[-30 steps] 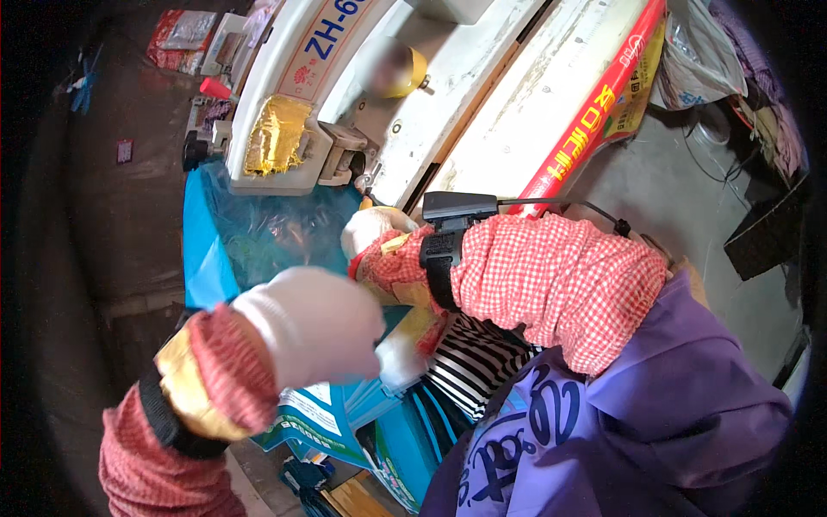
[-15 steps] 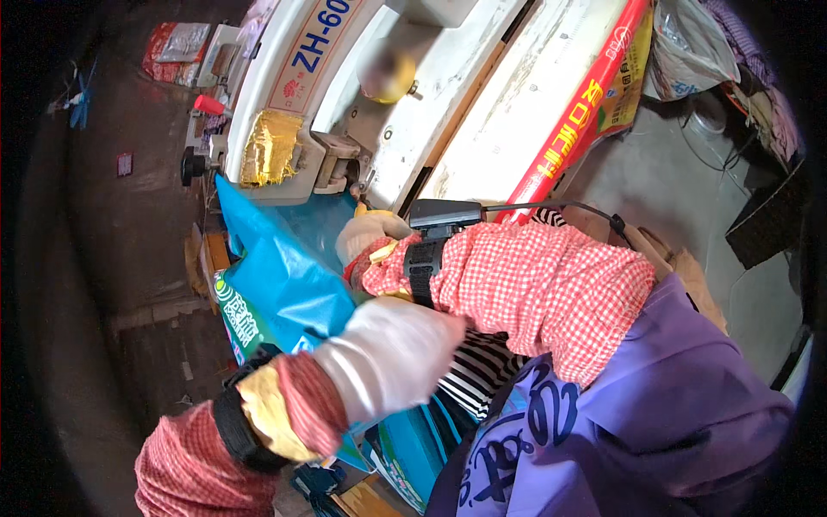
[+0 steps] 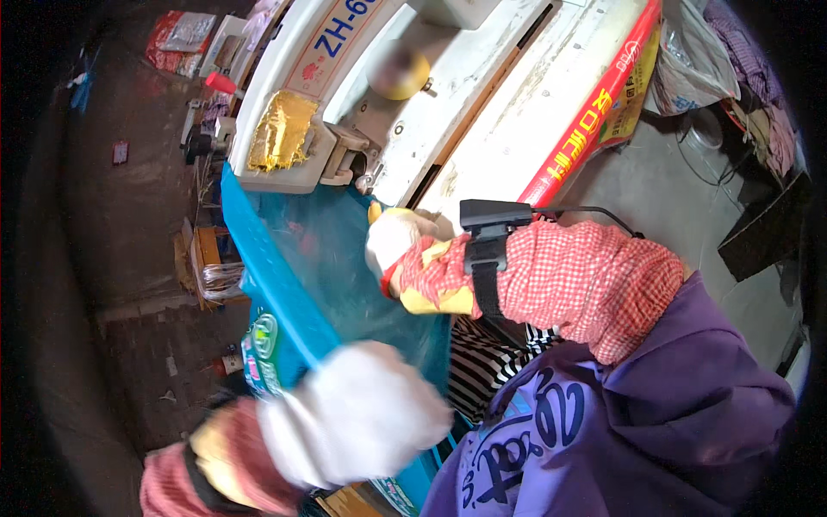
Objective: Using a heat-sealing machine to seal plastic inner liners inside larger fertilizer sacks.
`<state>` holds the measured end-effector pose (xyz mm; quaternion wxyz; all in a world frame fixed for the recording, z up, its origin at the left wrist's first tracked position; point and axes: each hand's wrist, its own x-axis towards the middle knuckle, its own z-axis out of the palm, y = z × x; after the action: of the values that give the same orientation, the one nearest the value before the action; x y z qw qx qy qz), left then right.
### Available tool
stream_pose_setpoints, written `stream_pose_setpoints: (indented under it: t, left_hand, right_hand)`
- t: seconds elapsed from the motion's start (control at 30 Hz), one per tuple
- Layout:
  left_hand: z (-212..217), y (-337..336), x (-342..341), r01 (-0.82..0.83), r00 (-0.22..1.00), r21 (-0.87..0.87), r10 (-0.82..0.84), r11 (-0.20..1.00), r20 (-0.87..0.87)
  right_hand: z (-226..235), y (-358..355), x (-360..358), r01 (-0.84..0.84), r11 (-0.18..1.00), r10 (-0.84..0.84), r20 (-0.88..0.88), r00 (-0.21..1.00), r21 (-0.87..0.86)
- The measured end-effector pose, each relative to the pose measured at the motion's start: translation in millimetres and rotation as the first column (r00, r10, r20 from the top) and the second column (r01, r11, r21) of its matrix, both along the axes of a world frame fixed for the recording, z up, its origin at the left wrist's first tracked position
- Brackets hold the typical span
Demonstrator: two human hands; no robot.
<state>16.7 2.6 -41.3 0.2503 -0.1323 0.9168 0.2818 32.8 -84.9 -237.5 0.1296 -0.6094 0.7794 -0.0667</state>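
Note:
A large blue plastic bag (image 3: 336, 258) with a printed green-and-white patch lies spread under the head of a white sewing machine (image 3: 289, 77). My right hand (image 3: 403, 241), in a white glove with a yellow fingertip, rests on the bag just below the machine's presser area. Its fingers look curled over the plastic, though most are hidden behind the glove. Lower down, my left hand (image 3: 357, 414), also gloved in white, is smeared by motion beside the bag's folded edge. Whether it grips the plastic cannot be made out.
A red-and-yellow printed sack strip (image 3: 594, 112) runs along the right side of the machine bed. Beyond it are a clear plastic bag (image 3: 689, 60) and heaped cloth (image 3: 767, 103). A small wooden box (image 3: 207, 250) stands on the dark floor at left.
The blue bag has opened out from a bunched fold into a flatter, stretched sheet. My left hand has moved down, toward me. My right hand remains near the presser area, and the view has shifted slightly.

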Motion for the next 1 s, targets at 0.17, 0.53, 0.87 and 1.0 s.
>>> stream_pose_setpoints:
  t: [0.17,0.53,0.87,1.0]
  left_hand:
    - [-67,16,-4,-0.116,0.993,-0.288,0.113,0.951,-0.025]
    - [-133,-96,100,-0.392,0.902,-0.711,0.398,0.584,-0.171]
    - [-105,-66,163,-0.537,0.828,-0.696,0.454,0.477,-0.328]
    - [0,36,151,-0.435,0.823,-0.774,0.552,0.460,-0.134]
  right_hand:
    - [3,-4,-5,-0.393,0.897,0.439,0.319,0.840,-0.202]
    - [-6,-49,-52,-0.503,0.845,0.382,0.864,0.329,-0.182]
    - [27,-7,-16,-0.644,0.529,0.837,0.213,0.504,-0.552]
    - [-7,-48,28,-0.573,0.623,0.738,0.157,0.657,-0.532]
